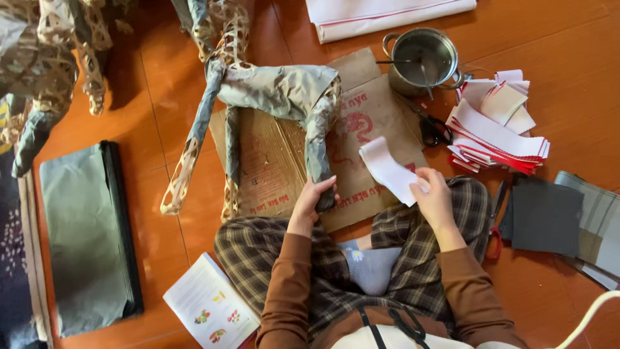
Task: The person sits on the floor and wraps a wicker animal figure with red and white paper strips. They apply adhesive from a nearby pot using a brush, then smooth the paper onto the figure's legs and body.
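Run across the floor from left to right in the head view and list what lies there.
Grey-green paper stack → open booklet → left hand on the paper-covered animal frame's leg → white paper strip in the right hand → scissors → red-edged white paper pile → dark grey sheets.

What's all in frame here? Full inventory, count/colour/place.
animal frame: 1, woven strips partly covered in grey-green paper, centre, standing on the cardboard
cardboard sheet: 1, brown with red print, on the floor under the frame
white paper strip: 1, in the right hand
metal pot: 1, silver, top right, a stick inside
scissors: 1, black handles, below the pot
cut paper pile: 1, white with red edges, right
dark paper squares: 1 stack, grey, far right
grey-green paper stack: 1, left
booklet: 1, white with coloured pictures, bottom
folded white sheet: 1, top
wooden floor: orange-brown
left hand: grips a leg of the frame
right hand: holds the strip
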